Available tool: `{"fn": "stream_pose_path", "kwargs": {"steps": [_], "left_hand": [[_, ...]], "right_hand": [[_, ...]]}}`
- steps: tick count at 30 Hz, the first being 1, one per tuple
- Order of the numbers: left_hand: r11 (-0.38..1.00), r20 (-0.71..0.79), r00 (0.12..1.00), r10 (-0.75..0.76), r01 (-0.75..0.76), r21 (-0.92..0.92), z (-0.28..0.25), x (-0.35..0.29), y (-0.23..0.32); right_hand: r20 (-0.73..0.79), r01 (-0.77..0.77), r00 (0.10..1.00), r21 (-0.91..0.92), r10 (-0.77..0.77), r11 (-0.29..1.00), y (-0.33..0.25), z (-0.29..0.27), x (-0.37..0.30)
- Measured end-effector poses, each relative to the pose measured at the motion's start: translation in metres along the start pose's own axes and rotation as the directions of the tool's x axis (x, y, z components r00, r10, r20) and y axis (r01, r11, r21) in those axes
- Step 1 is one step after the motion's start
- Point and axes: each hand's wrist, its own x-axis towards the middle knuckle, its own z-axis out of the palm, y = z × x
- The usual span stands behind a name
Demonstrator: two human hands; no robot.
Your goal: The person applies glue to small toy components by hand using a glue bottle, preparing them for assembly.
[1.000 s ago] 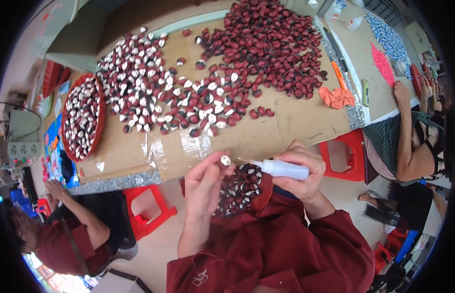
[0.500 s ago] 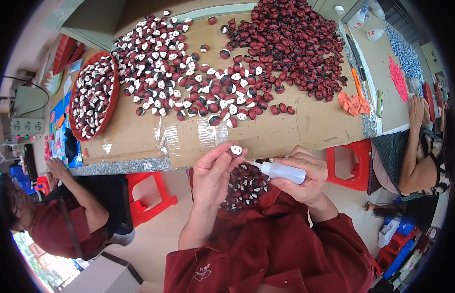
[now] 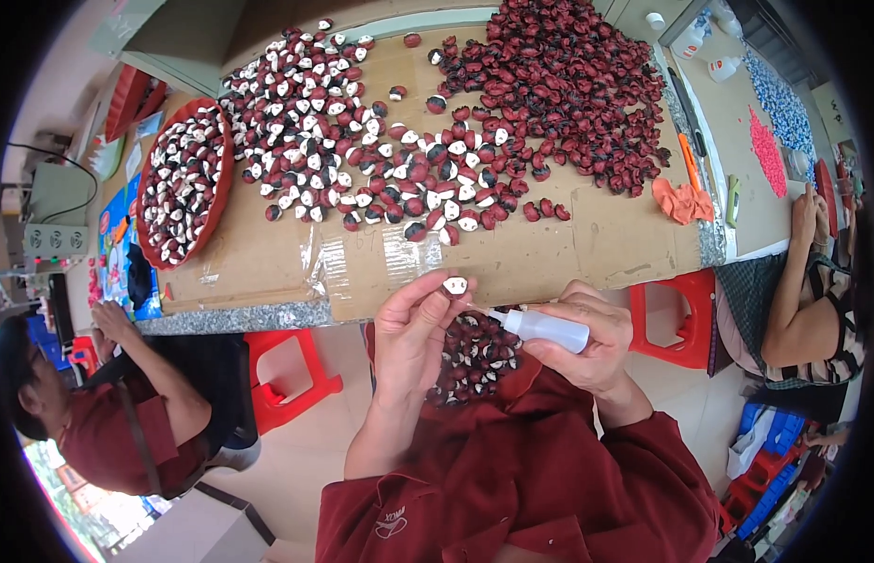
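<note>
My left hand (image 3: 406, 328) pinches a small dark-red piece with a white face (image 3: 455, 284) between thumb and fingers, just off the table's near edge. Two small reddish marks show on the white face. Wrapped round a translucent white squeeze bottle (image 3: 550, 331), my right hand (image 3: 592, 342) holds it lying almost level. Its thin nozzle points left toward the piece; whether the tip touches it I cannot tell. Below my hands, several like pieces (image 3: 475, 352) lie gathered at my lap, partly hidden by my hands; what holds them is unclear.
Cardboard (image 3: 362, 272) covers the table. On it lie red-white-black pieces (image 3: 306, 122), a heap of dark-red shells (image 3: 578, 84), a red basket (image 3: 221, 192) of pieces, an orange cloth (image 3: 681, 201) and an orange-handled tool (image 3: 689, 159). Co-workers sit left and right; red stools (image 3: 291, 380) stand nearby.
The piece in my left hand is tilted a little, so its white face shows more fully. My right hand keeps its grip on the bottle. The whole view has shifted slightly.
</note>
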Motion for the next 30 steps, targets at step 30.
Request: {"fn": "stream_pose_path", "kwargs": {"steps": [30], "left_hand": [[0.998,0.007,0.998,-0.054,0.054,-0.009,-0.002,-0.020,-0.004]], "right_hand": [[-0.275,-0.205,0.952,-0.238,0.136,0.949,0.026,-0.003,0.027]]}}
